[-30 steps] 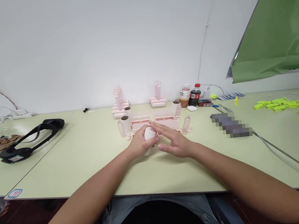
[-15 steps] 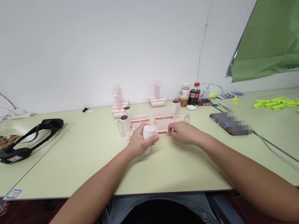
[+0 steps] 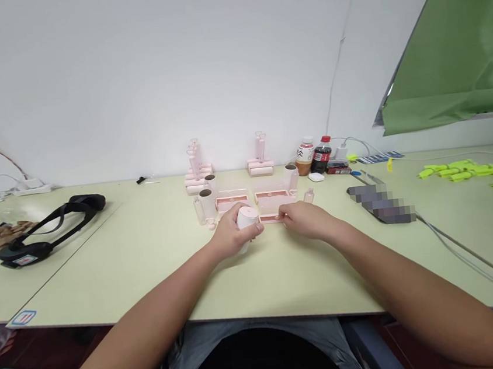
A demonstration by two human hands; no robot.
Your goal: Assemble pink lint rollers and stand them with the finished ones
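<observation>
My left hand (image 3: 229, 233) is closed round a thick white roll (image 3: 248, 215), tilted, with a pale pink round end facing up. It looks like a lint roller's sticky roll. With fingers pinched together, my right hand (image 3: 305, 218) is at the right end of a small pink tray-like piece (image 3: 270, 219); whether it grips that piece is hidden behind the fingers. Just beyond are two larger pink open cases (image 3: 230, 200) with clear lids. White rolls with brown cores (image 3: 207, 203) stand to their left and right, beside small clear pink handles (image 3: 309, 195).
Pink lint rollers (image 3: 261, 170) stand against the wall in two groups. Two drink bottles (image 3: 320, 156) are at the back right, near a blurred dark phone-like object (image 3: 378, 203) and cables. Yellow-green strips (image 3: 460, 169) lie far right. A black headset (image 3: 51, 231) sits on the left.
Both hands have hardly moved. The roll in my left hand is turned slightly, its round end a little further right; the whole view has shifted slightly.
</observation>
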